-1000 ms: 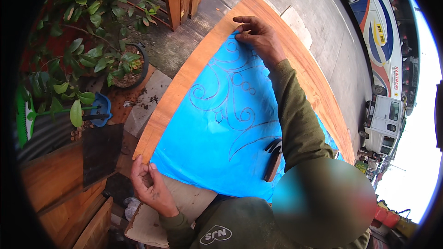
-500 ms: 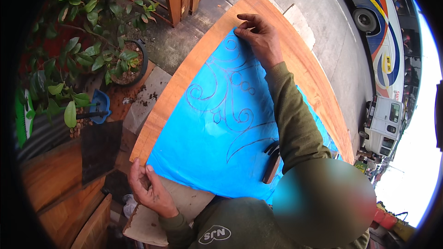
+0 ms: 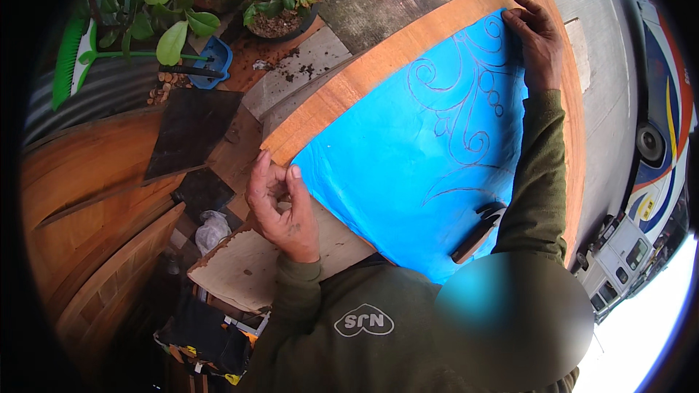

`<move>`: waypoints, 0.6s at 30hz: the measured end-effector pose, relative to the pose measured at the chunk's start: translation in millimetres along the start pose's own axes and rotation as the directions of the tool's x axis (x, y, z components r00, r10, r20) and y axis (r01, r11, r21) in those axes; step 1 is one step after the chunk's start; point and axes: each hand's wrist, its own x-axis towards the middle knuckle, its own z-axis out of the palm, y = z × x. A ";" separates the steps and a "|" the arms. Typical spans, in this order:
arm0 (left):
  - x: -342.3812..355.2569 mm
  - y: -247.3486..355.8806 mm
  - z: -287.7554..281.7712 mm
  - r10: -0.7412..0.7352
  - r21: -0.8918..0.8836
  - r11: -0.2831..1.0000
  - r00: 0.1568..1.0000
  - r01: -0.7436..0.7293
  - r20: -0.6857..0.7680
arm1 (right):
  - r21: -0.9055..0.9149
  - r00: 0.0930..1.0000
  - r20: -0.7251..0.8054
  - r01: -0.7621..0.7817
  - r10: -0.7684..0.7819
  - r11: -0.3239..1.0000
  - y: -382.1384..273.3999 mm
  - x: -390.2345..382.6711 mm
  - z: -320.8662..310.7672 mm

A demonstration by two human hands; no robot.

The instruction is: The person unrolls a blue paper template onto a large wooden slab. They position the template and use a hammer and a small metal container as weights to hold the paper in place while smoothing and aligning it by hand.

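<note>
A large blue sheet (image 3: pixel 408 167) with curling scroll lines drawn on it lies on a long reddish wooden board (image 3: pixel 342 91). My left hand (image 3: pixel 280 207) pinches the sheet's near left corner at the board's end. My right hand (image 3: pixel 535 29) presses flat on the sheet's far corner, arm stretched along its right edge. A dark flat tool (image 3: pixel 477 231) rests on the sheet near my right elbow.
Potted green plants (image 3: pixel 273 0) and a blue dustpan (image 3: pixel 211 62) stand at the upper left. Dark slabs (image 3: pixel 191 131) and curved wooden planks (image 3: pixel 87 196) lie to the left. A pale worn board (image 3: pixel 251 269) sits below my left hand. Vehicles (image 3: pixel 641 196) stand on the right.
The view has swung, so the board and sheet now sit further right. My left hand has shifted its fingers on the near corner; my right hand stays on the far corner.
</note>
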 end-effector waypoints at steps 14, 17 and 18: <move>2.2 1.3 4.9 -0.198 -0.269 0.946 0.980 0.182 -0.033 | -0.110 1.000 0.015 -0.017 0.018 0.994 5.4 2.3 -8.6; 7.3 0.6 -2.1 -0.253 -0.341 0.905 0.966 0.255 0.051 | -0.189 1.000 0.021 0.000 0.004 0.982 4.9 4.6 -10.3; 8.3 0.0 -3.7 -0.277 -0.374 0.881 0.957 0.289 0.086 | -0.234 0.999 0.037 0.004 0.005 0.972 1.4 3.6 -9.5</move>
